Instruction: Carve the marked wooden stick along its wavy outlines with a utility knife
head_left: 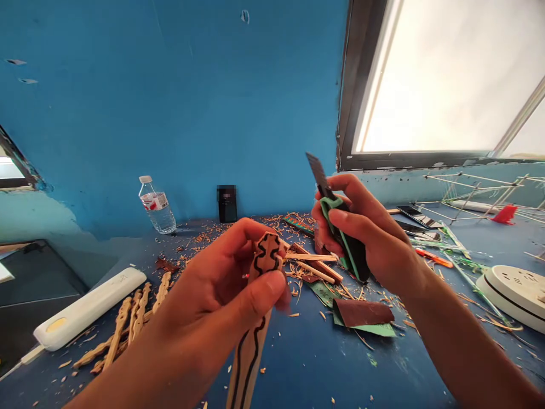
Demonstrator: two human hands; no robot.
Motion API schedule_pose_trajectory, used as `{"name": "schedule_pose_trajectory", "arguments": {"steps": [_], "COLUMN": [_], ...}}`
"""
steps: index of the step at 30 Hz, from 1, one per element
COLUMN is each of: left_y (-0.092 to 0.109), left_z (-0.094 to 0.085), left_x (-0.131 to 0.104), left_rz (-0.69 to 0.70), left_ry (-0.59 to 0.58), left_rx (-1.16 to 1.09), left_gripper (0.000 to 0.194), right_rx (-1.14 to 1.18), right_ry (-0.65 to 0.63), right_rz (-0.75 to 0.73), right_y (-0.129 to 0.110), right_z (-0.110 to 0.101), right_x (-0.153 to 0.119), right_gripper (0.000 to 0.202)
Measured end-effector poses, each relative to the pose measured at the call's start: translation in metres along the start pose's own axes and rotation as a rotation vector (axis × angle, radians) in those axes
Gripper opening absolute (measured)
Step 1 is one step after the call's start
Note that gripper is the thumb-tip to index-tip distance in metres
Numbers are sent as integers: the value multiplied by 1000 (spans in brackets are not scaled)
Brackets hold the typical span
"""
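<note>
My left hand [230, 289] grips a flat wooden strip [244, 369] marked with wavy black lines. The thumb lies across its face just below the upper end, which is cut to an angled tip. In my right hand [361, 227] is a green and black utility knife [351, 244], its blade [317, 168] pointing up and to the left. Blade and wood are apart. Beneath the hands lie loose wooden sticks [315, 267] and a curled piece of brown sandpaper [364, 312] among shavings on the blue table [306, 363].
Several carved wooden sticks [123, 324] lie at left beside a white power strip [91, 307]. A water bottle [157, 207] and a black box [227, 204] stand near the wall. At right are an orange cutter [434, 257], phones [419, 217], a stick frame [477, 196] and a round white device [517, 292].
</note>
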State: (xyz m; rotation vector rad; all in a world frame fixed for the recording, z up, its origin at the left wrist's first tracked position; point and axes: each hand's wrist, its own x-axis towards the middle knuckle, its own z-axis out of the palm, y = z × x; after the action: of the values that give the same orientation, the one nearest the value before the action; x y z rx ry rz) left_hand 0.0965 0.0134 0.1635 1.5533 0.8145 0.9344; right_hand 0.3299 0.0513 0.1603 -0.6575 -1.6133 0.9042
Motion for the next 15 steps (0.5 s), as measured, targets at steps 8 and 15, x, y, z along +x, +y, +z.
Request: {"name": "schedule_pose_trajectory", "arguments": {"steps": [8,15], "left_y": [18,23], "left_z": [-1,1], "left_x": [-3,-4], "left_rz": [63,91], "left_ry": [111,63], "left_rx": [119,27], "left_gripper": [17,18], "right_rx": [153,363], "right_ry": [12,-175], "right_rz": [-4,51], "right_y": [-1,2], "right_z": [14,40], "right_x": [-3,-24], "right_gripper": [13,8]}}
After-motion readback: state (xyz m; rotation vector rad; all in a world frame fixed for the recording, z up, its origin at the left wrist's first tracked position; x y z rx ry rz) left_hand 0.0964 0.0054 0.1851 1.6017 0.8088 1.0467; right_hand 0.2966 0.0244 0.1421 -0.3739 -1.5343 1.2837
